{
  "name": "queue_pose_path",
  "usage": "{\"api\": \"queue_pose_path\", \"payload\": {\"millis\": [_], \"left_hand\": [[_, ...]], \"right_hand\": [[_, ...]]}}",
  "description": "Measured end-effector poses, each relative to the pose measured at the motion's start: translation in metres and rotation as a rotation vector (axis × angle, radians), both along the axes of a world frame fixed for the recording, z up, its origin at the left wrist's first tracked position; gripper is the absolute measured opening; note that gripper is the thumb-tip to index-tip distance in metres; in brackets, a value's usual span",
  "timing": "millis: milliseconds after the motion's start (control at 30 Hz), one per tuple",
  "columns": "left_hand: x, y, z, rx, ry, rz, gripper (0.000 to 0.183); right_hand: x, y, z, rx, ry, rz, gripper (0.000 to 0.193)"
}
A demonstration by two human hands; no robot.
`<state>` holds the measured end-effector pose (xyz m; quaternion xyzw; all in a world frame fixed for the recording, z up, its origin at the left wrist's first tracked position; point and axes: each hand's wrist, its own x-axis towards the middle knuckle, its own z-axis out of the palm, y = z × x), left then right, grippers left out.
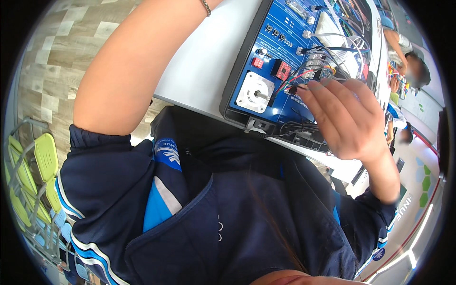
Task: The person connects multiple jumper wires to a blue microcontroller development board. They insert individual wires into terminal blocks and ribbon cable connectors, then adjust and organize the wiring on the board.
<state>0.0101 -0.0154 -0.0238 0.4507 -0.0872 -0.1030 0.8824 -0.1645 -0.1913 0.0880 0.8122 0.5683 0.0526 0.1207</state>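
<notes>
A blue electronics training board lies in a black case on the table. My right hand is over its near right part, with fingers bent and close together among thin coloured wires. The fingertips touch the wiring beside a small black plug; whatever they pinch is hidden, and so is the thumb. To the left of these fingers sit a square silver stepper motor and a red driver module. My left forearm reaches forward past the board's left side, and its hand lies beyond the top edge.
A coiled black cable lies along the case's near edge. The white table ends close to my body. Green chairs stand at the left on a wood-patterned floor. Other people work at the far right.
</notes>
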Motion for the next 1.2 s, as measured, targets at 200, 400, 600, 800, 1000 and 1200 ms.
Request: {"api": "queue_pose_path", "payload": {"millis": [200,400,600,800,1000,1200], "left_hand": [[0.007,0.0,-0.001,0.021,0.02,-0.06,0.06],[0.006,0.007,0.004,0.066,-0.047,-0.057,0.053],[-0.005,0.005,0.017,0.228,-0.149,0.014,0.048],[-0.044,-0.008,0.042,0.421,-0.616,0.097,0.033],[-0.093,-0.039,0.074,0.247,-0.876,-0.311,0.015],[-0.092,-0.043,0.08,0.312,-1.007,-0.39,0.018]], "right_hand": [[-0.009,-0.01,0.015,0.017,-0.063,-0.074,0.038],[-0.041,-0.039,0.034,0.043,-0.22,-0.33,0.044],[-0.069,-0.082,0.018,0.068,-0.602,-0.499,0.042],[-0.077,-0.082,-0.011,0.709,-0.334,-0.75,0.034],[-0.068,-0.061,-0.032,1.284,-0.022,-0.715,0.03],[-0.06,-0.047,-0.058,1.374,-0.197,-0.451,0.032]]}}
